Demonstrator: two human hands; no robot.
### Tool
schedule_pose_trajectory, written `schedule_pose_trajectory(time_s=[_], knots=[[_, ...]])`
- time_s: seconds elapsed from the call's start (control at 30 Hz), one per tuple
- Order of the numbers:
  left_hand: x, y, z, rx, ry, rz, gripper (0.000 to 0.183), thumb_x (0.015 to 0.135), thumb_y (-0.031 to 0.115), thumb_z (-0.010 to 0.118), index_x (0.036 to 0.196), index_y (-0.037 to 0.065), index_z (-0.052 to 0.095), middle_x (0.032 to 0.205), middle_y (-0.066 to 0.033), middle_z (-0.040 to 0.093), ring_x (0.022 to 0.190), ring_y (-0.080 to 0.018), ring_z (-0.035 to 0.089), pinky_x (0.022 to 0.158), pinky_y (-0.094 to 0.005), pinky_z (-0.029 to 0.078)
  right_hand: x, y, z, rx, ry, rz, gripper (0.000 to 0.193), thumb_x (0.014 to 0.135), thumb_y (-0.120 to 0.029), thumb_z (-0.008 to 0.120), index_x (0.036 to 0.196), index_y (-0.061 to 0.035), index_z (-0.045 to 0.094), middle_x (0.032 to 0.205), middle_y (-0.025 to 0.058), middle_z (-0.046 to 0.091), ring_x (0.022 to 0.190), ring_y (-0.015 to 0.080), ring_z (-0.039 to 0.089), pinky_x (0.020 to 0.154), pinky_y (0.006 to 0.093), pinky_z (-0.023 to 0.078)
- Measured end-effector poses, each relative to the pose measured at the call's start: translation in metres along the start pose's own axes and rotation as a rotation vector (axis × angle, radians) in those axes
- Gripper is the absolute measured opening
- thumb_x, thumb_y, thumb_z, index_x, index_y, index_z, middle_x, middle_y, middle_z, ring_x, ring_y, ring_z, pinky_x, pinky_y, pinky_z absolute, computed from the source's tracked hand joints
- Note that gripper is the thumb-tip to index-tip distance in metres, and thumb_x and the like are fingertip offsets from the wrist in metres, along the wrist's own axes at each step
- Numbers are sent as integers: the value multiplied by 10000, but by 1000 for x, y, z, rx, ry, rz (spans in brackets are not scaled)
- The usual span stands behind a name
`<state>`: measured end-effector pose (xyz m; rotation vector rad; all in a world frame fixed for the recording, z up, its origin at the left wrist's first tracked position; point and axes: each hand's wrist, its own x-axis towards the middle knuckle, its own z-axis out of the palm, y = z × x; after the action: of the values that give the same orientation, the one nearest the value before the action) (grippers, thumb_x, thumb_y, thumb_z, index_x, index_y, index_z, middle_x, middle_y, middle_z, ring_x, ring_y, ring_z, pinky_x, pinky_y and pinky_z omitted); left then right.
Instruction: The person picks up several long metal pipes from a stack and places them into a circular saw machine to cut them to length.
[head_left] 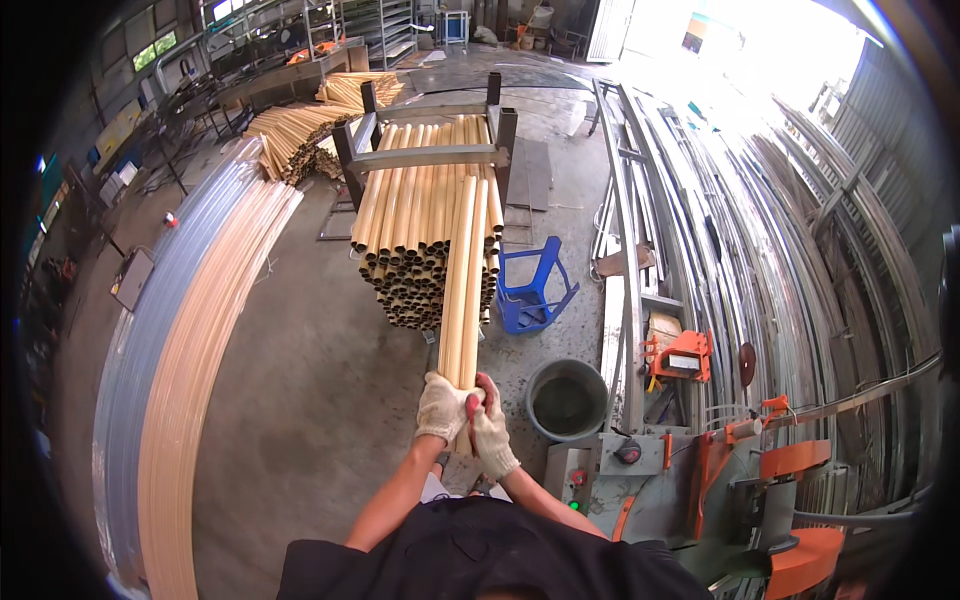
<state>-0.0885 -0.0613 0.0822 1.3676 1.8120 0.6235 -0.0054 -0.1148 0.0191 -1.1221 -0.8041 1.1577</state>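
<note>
Both my hands wear cream work gloves and grip the near end of a few long tan tubes. My left hand is wrapped round them from the left. My right hand, with red on the glove's fingers, closes on them from the right. The tubes point away from me, their far part lying over a big stack of like tubes. Dark round openings show at the stack's near face. A metal rack with upright posts surrounds the stack's far part.
A blue plastic stool lies tipped over right of the stack. Nearer stands a grey bucket. An orange and grey machine is at my right, with long metal bars beyond. Long wrapped bundles line the left.
</note>
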Motion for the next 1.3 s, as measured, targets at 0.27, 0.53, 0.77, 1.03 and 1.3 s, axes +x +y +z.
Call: schedule_pose_trajectory(time_s=[0.27,0.53,0.77,1.03,1.3], knots=[[7,27,-18,8,8,281,1040,748,500,816,1440,-103,326,1080,-233,670,928,-312,681,819,-377,541,22,-25,-9,292,-33,-63,577,1021,-218,577,1495,12,340,1476,116,424,1347,168,412,1133,297,319],[23,33,-2,-722,-225,307,783,959,180,691,1555,-28,228,1061,-35,625,686,-35,477,575,-205,446,39,-61,-23,50,-4,-16,734,858,38,686,1501,61,332,1523,153,411,1289,181,506,1006,288,495],[152,37,34,-474,15,423,721,952,204,687,1511,-60,317,1191,-130,653,749,-122,589,660,-276,508,134,-75,-4,40,-27,-33,708,869,-15,686,1477,108,345,1512,197,429,1358,215,458,1086,301,424],[263,122,14,-48,33,474,771,886,267,712,1492,-38,345,1139,-329,633,1079,-454,624,917,-481,498,267,-84,27,-756,195,-337,452,832,-146,708,1249,15,641,1257,210,601,1169,338,609,1021,377,476],[326,169,-8,55,-114,466,834,825,235,745,1478,-82,335,1104,-357,639,1053,-453,646,905,-475,515,315,-90,49,-957,203,-448,365,862,-86,595,1205,27,650,1273,260,604,1215,417,564,1051,442,452]])
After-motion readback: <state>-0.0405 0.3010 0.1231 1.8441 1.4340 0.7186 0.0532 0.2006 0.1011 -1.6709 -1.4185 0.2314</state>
